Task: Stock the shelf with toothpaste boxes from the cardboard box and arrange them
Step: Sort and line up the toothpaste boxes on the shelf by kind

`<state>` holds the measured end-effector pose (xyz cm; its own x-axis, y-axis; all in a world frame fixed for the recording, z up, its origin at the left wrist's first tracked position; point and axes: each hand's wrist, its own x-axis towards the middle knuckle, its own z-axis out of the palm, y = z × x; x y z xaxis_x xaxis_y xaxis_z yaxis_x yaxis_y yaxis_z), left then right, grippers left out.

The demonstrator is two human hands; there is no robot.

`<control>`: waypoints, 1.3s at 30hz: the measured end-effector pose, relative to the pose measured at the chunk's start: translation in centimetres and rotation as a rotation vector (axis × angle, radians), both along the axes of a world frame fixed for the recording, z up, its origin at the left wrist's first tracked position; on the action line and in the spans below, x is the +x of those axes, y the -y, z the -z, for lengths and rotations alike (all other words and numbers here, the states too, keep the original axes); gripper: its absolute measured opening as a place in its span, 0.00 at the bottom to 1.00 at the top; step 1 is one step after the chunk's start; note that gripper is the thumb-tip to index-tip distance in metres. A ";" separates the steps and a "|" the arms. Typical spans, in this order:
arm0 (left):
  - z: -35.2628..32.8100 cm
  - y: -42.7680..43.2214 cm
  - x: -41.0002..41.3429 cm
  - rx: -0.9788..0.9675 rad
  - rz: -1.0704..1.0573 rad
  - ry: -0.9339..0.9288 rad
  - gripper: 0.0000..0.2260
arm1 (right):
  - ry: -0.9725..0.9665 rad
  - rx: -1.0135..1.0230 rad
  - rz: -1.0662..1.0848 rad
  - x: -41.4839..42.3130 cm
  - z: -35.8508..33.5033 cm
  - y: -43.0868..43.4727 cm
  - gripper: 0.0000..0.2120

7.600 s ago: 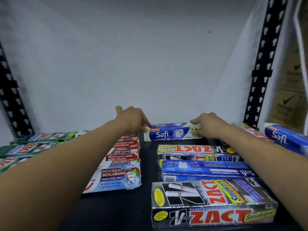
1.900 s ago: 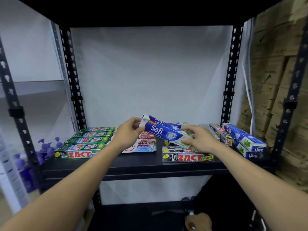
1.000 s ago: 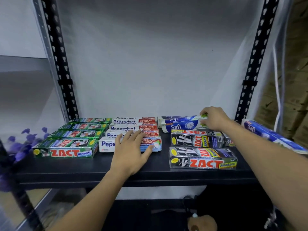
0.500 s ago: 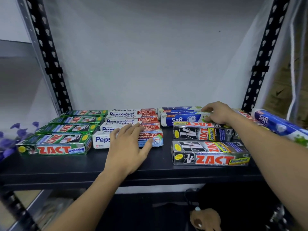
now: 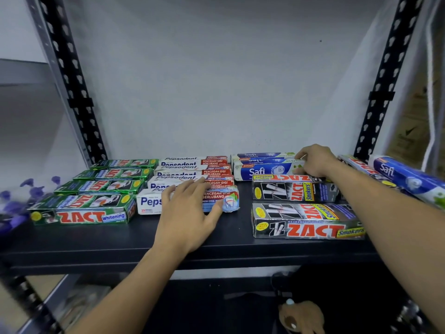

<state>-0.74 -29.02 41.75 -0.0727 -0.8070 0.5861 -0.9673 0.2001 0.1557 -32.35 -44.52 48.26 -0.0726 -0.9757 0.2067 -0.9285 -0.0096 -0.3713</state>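
The blue Safi box (image 5: 261,170) lies flat near the back of the black shelf (image 5: 108,244). It is just behind two black Zact Smokers boxes (image 5: 305,224) set one behind the other, and a second Safi box (image 5: 260,155) lies against it on the wall side. The right hand (image 5: 316,162) sits on its right end, with the fingers curled down over the end of the box so that they grip it. To the left, a row of white Pepsodent boxes (image 5: 192,163) runs from the front of the shelf to the back. The left hand (image 5: 190,213) rests flat on the front one, with the fingers straight and slightly spread and the thumb against the box's front face. Further left, green Zact boxes (image 5: 81,210) lie in a like row, and the front one reads Whitening. At the far right a further blue box (image 5: 407,177) lies tilted on top of a red and black box (image 5: 356,164), beside the right forearm. Black perforated uprights (image 5: 72,92) rise at both sides of the shelf in front of a white wall (image 5: 216,80). Blurred purple shapes (image 5: 14,201) show past the left end of the shelf, and brown cartons (image 5: 414,121) stand at the far right.
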 end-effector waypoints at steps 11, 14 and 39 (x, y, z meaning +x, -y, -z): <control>-0.1 -0.1 0.0 -0.015 0.012 -0.008 0.27 | 0.036 -0.004 0.024 0.2 0.3 0.3 0.26; 0.0 -0.1 0.0 -0.014 0.016 -0.006 0.26 | 0.024 0.003 0.016 0.2 0.0 -0.1 0.26; -0.7 -0.9 -1.7 0.000 0.001 0.133 0.32 | -0.203 -0.254 0.048 -11.9 -2.6 -17.5 0.15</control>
<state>-2.45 -28.14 42.46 -0.1503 -0.8071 0.5709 -0.9793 0.2009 0.0262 -44.26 -27.05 50.84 -0.0498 -0.8875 0.4581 -0.9850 -0.0322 -0.1696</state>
